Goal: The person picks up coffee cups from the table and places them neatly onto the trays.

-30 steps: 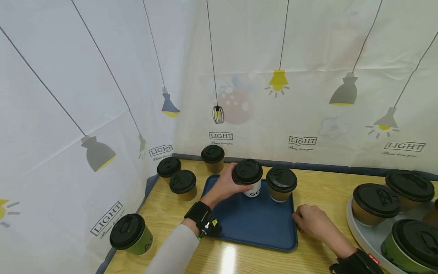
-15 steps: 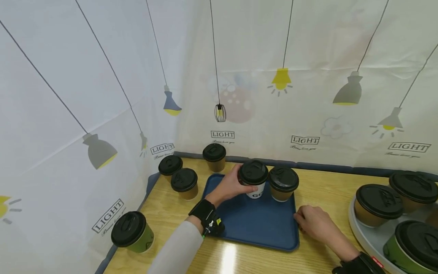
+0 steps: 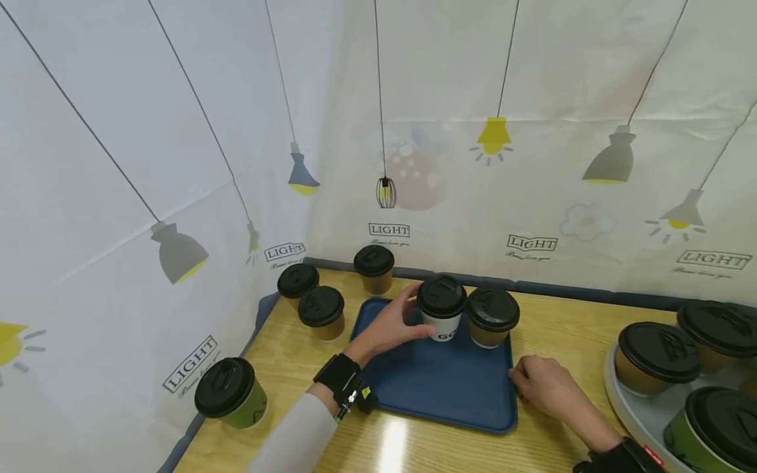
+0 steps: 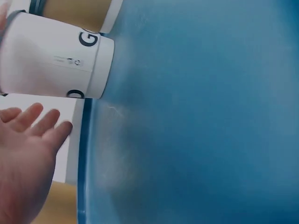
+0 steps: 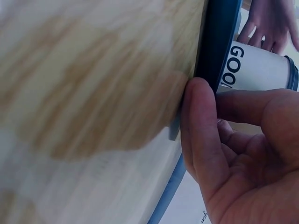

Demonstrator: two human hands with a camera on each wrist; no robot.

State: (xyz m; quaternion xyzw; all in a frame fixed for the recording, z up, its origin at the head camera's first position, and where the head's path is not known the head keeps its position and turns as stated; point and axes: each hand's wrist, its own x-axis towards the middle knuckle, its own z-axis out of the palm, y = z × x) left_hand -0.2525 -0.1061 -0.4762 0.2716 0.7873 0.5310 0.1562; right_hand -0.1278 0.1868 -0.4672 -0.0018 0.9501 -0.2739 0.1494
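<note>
A white paper cup with a black lid stands upright on the blue tray, close beside a brown lidded cup. My left hand is at the white cup's left side, thumb and fingers spread. In the left wrist view the left hand shows loosely extended fingers, with a gap between them and the cup. At the tray's right edge, my right hand holds the rim. The right wrist view shows the right hand with thumb and fingertips pinching that rim.
Left of the tray stand a green lidded cup and two brown cups, one in front; another brown cup stands behind it. A round white tray with several lidded cups sits at right. Printed cloth walls border the wooden table.
My left hand has loosened from the white cup and drawn slightly left, after setting it nearer the brown cup on the tray. My right hand stays at the tray's rim.
</note>
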